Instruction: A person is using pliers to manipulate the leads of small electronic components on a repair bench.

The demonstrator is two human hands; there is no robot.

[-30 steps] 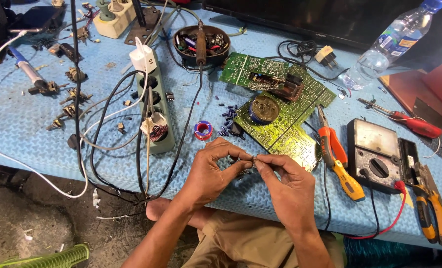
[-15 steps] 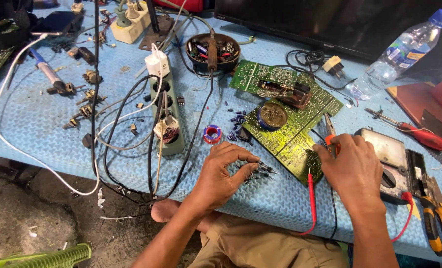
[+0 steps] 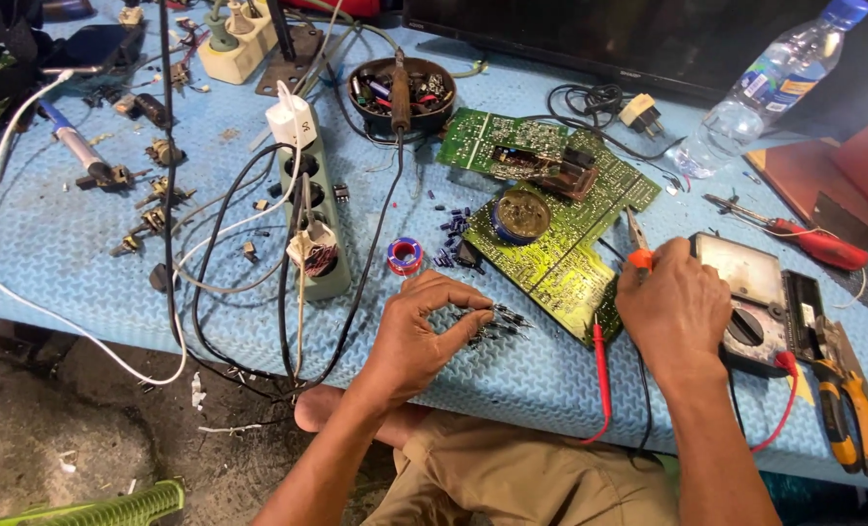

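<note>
Blue foam bench mat [image 3: 83, 282], electronics repair clutter.
Left hand [image 3: 424, 336] fingers pinched together on small dark components [image 3: 497, 321] at near centre; right hand [image 3: 675, 310] curled over red probe lead [image 3: 601, 365] beside analogue multimeter [image 3: 750, 292], green circuit board [image 3: 560, 234] between; clear bottle [image 3: 765, 93], blue-labelled, far right.

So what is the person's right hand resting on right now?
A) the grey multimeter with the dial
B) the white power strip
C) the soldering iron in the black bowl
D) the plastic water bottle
A: the right hand lies over the left part of the multimeter, beside the green circuit board, far from the other three things.
</note>
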